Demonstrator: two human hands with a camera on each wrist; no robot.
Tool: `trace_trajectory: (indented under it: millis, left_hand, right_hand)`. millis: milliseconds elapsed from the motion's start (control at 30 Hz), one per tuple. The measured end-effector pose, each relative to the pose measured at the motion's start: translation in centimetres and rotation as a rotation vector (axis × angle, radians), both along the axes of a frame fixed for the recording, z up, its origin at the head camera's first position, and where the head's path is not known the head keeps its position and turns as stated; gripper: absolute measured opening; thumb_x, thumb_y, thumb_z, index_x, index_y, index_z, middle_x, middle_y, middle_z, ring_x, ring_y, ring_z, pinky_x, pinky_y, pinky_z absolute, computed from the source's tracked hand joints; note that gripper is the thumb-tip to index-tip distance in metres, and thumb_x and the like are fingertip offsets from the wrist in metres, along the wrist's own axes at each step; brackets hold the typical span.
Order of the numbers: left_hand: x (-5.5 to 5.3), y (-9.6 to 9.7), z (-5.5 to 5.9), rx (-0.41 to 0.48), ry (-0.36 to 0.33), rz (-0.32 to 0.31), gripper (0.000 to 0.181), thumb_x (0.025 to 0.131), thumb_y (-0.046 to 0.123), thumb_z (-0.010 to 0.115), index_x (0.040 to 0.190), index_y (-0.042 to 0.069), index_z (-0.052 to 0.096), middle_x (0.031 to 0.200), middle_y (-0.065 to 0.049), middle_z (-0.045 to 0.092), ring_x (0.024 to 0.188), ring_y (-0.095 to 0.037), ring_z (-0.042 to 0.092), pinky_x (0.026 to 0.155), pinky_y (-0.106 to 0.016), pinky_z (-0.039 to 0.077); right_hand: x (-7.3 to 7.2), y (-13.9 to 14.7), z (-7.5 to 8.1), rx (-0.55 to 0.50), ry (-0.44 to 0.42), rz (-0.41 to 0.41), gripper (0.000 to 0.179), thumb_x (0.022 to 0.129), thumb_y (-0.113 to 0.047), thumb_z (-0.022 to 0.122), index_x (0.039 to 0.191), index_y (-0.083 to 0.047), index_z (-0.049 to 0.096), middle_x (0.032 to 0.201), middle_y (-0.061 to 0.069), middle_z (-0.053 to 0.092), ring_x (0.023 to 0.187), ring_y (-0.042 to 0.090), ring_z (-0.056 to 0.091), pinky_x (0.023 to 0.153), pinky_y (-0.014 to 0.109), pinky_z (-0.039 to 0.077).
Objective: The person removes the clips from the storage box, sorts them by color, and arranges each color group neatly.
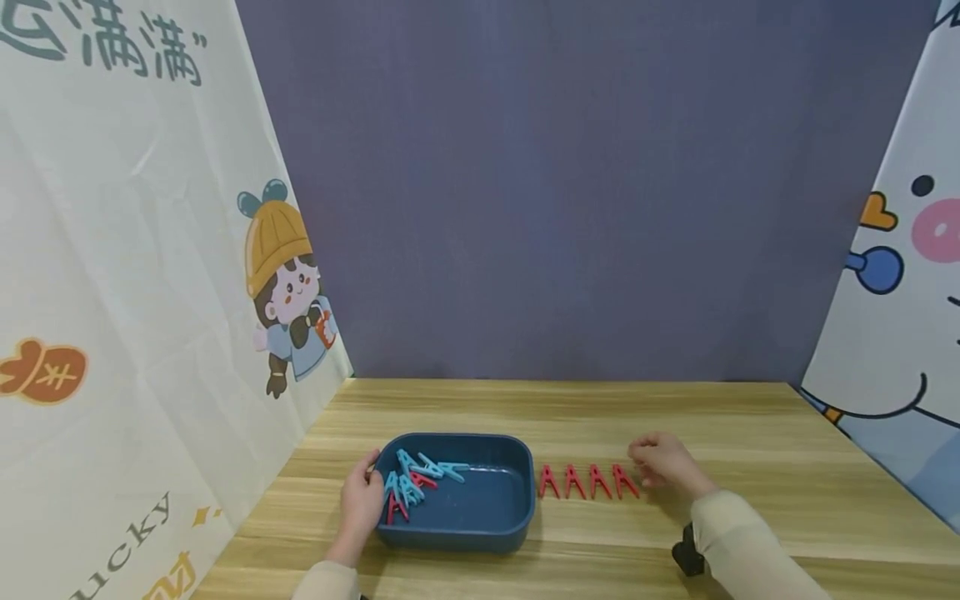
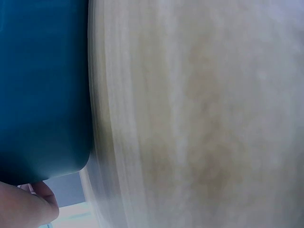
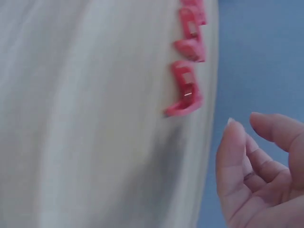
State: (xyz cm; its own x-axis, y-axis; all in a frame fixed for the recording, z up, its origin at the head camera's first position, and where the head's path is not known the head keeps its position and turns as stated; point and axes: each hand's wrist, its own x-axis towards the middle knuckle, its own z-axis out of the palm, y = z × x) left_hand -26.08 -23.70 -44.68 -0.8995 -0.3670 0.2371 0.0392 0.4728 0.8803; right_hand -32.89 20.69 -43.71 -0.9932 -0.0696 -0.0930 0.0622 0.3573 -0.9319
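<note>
My left hand (image 1: 362, 500) grips the left wall of a dark blue plastic box (image 1: 487, 539), its fingers at the rim. In the left wrist view, part of that hand (image 2: 28, 206) shows at the corner of the box (image 2: 42, 90). Light blue clothespins (image 1: 452, 471) and two red ones (image 1: 397, 508) lie heaped at the box's left end. Right of the box, several red clothespins (image 1: 573, 482) stand in a row on the table. Just beyond the last red clothespin (image 3: 186, 90), my right hand (image 1: 667, 462) hovers with thumb and forefinger apart, holding nothing.
The wood-grain table (image 1: 585, 567) carries everything. A plain grey-purple cloth (image 1: 562, 192) hangs behind it. Printed white sheets flank it, the left one (image 1: 150, 250) with a cartoon figure and the right one (image 1: 885, 333) with a large face.
</note>
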Motion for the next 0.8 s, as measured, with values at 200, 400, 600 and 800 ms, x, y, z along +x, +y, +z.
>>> trace_trajectory:
  millis: [200, 400, 600, 800]
  left_hand:
    - [0.1, -0.1, 0.0, 0.005, -0.015, -0.008, 0.040, 0.091, -0.002, 0.037, 0.129, -0.009, 0.044, 0.105, -0.022, 0.053, 0.077, -0.024, 0.048, 0.062, -0.033, 0.041]
    - [0.1, 0.0, 0.0, 0.000, -0.014, -0.005, 0.040, 0.091, -0.001, 0.038, 0.129, -0.009, 0.044, 0.104, -0.022, 0.054, 0.077, -0.024, 0.048, 0.062, -0.033, 0.040]
    - [0.1, 0.0, 0.0, -0.001, -0.009, -0.003, 0.039, 0.091, -0.001, 0.038, 0.129, -0.009, 0.045, 0.110, -0.023, 0.053, 0.081, -0.025, 0.049, 0.064, -0.033, 0.040]
    - [0.1, -0.1, 0.0, 0.002, -0.007, -0.002, 0.040, 0.091, -0.001, 0.038, 0.129, -0.009, 0.045, 0.111, -0.023, 0.053, 0.081, -0.025, 0.049, 0.064, -0.033, 0.040]
  right_hand:
    - [0.0, -0.8, 2.1, 0.017, 0.045, 0.064, 0.036, 0.091, -0.013, 0.053, 0.117, 0.012, 0.048, 0.087, 0.013, 0.054, 0.068, 0.021, 0.056, 0.058, 0.035, 0.050]
    - [-0.1, -2.0, 3.8, 0.031, 0.072, 0.092, 0.034, 0.091, -0.015, 0.054, 0.116, 0.008, 0.052, 0.090, 0.012, 0.056, 0.072, 0.023, 0.057, 0.062, 0.038, 0.051]
    - [-0.2, -2.9, 4.9, 0.012, 0.085, 0.109, 0.034, 0.091, -0.014, 0.055, 0.116, 0.008, 0.052, 0.091, 0.012, 0.056, 0.070, 0.020, 0.056, 0.061, 0.036, 0.051]
    - [-0.1, -3.7, 6.0, 0.009, 0.094, 0.135, 0.037, 0.092, -0.016, 0.055, 0.120, 0.008, 0.050, 0.092, 0.012, 0.056, 0.071, 0.020, 0.056, 0.064, 0.039, 0.051]
